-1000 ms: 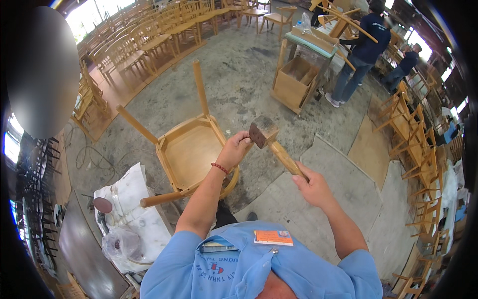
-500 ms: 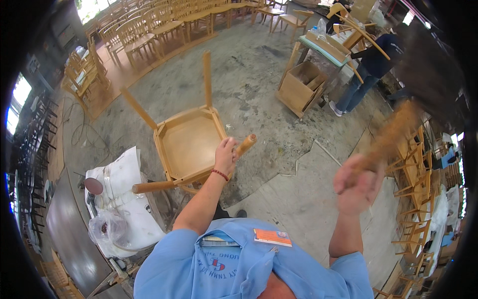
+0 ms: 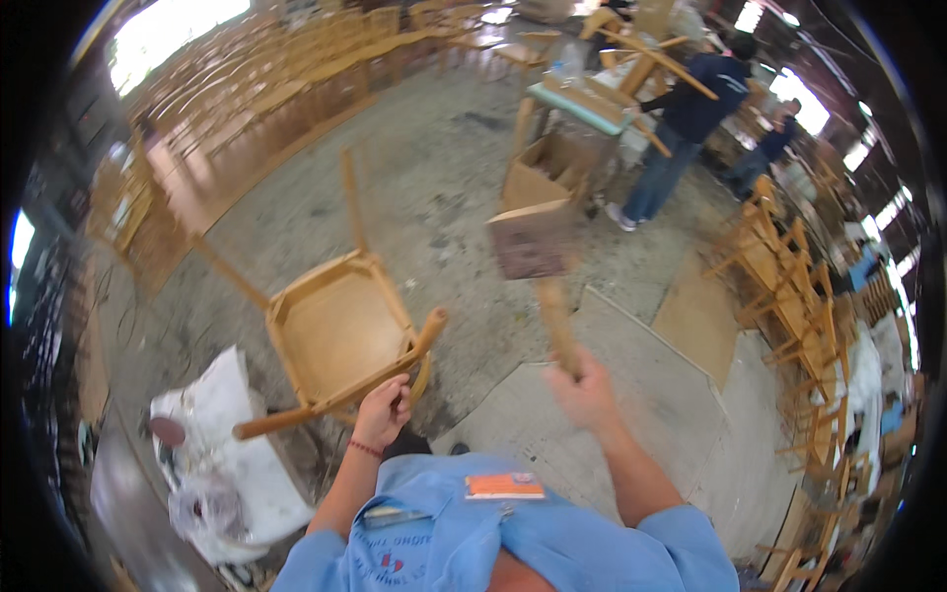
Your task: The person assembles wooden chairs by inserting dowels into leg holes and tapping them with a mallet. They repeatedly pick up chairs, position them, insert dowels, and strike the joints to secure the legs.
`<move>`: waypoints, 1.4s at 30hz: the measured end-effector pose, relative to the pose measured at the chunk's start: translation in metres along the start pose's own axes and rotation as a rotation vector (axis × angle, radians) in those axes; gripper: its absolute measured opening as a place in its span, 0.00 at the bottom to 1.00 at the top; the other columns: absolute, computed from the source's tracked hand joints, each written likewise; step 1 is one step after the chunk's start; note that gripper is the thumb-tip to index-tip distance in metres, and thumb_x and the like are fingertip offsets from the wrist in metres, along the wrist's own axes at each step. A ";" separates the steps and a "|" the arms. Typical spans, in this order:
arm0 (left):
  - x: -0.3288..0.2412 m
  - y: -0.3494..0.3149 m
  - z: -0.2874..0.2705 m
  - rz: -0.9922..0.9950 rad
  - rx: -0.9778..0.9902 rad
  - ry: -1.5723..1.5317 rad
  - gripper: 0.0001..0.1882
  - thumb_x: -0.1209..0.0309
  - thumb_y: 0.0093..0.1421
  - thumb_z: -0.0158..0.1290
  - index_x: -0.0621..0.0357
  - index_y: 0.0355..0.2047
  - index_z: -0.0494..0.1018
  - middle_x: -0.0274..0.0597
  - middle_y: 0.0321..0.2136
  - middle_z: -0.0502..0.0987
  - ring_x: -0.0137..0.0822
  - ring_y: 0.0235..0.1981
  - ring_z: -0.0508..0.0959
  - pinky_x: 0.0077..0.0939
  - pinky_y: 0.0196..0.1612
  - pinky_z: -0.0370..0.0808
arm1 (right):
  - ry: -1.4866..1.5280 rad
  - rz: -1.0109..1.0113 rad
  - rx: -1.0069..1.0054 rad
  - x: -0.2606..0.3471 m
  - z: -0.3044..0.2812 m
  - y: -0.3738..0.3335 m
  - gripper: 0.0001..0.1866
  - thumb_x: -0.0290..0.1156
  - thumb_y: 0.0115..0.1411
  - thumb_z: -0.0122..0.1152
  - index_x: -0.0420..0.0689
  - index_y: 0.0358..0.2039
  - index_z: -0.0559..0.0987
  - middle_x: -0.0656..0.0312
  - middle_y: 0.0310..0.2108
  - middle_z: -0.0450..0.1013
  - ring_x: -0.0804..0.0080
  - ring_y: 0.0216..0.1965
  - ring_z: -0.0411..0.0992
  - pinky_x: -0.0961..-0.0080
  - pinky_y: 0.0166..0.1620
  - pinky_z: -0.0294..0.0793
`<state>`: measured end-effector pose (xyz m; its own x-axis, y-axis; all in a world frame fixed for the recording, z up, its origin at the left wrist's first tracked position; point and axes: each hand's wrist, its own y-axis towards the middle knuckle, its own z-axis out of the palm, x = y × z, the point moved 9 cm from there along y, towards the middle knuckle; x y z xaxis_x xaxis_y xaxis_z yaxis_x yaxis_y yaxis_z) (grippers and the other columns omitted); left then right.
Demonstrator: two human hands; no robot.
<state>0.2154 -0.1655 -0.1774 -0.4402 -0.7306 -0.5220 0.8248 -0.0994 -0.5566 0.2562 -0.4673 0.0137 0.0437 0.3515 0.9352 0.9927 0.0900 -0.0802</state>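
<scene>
A wooden chair [image 3: 340, 331] rests upside down left of the middle, its legs pointing up and its seat underside showing. My left hand [image 3: 383, 412] is closed beside the chair's near edge, below the near right leg [image 3: 430, 331]. Whether its curled fingers hold anything is hidden, and I cannot tell if they touch the rail. Out to the right, my right hand [image 3: 584, 390] grips the handle of a wooden mallet [image 3: 533, 242]. Its blocky brown head is raised and apart from the chair; motion blurs it slightly.
A white-covered low stand [image 3: 232, 449] at the left bears a clear plastic bag and a round brown disc. Ahead stands a work table [image 3: 582, 107] with a cardboard box [image 3: 543, 178] below. Beside it a person [image 3: 681, 128] works. Rows of chairs [image 3: 789, 296] line the right.
The mallet has swung from the far right to the middle, its head now in front of me. My left hand has come off the near right leg. The whole view has shifted.
</scene>
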 end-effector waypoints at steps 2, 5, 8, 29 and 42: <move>-0.015 -0.014 0.047 0.015 0.136 0.035 0.07 0.71 0.66 0.47 0.58 0.42 0.70 0.30 0.24 0.71 0.23 0.20 0.66 0.17 0.22 0.63 | 0.131 0.003 0.069 0.006 0.029 0.010 0.20 0.35 0.57 0.64 0.39 0.48 0.74 0.67 0.33 0.72 0.83 0.33 0.66 0.80 0.36 0.69; -0.047 -0.015 0.094 0.146 0.199 0.275 0.05 0.71 0.65 0.49 0.57 0.40 0.70 0.28 0.22 0.70 0.20 0.19 0.65 0.15 0.21 0.62 | 0.192 0.075 0.179 0.015 0.067 0.033 0.20 0.36 0.57 0.64 0.39 0.46 0.75 0.66 0.33 0.73 0.82 0.33 0.68 0.79 0.36 0.70; -0.091 -0.018 0.142 0.470 0.234 0.729 0.06 0.74 0.63 0.53 0.59 0.39 0.72 0.30 0.25 0.74 0.21 0.26 0.72 0.17 0.28 0.70 | 0.272 0.054 0.213 0.043 0.093 0.064 0.19 0.36 0.56 0.64 0.39 0.45 0.75 0.66 0.32 0.75 0.81 0.31 0.69 0.79 0.34 0.70; -0.319 0.153 0.153 0.852 0.190 0.833 0.09 0.71 0.63 0.52 0.63 0.41 0.73 0.38 0.32 0.76 0.27 0.36 0.74 0.23 0.41 0.71 | 0.673 0.364 0.132 0.084 0.219 0.291 0.11 0.34 0.59 0.62 0.43 0.33 0.70 0.65 0.21 0.67 0.84 0.12 0.59 0.84 0.13 0.58; -0.439 0.301 0.116 0.426 0.280 0.534 0.14 0.63 0.66 0.48 0.57 0.46 0.76 0.31 0.34 0.74 0.26 0.34 0.71 0.24 0.36 0.70 | 0.272 0.249 0.186 0.108 0.220 0.323 0.14 0.39 0.62 0.58 0.42 0.30 0.69 0.66 0.20 0.64 0.83 0.13 0.60 0.82 0.14 0.59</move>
<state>0.6984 0.0468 -0.0411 -0.1154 -0.3232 -0.9393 0.9910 -0.1015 -0.0868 0.5572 -0.1951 0.0131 0.3327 0.1272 0.9344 0.9119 0.2092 -0.3532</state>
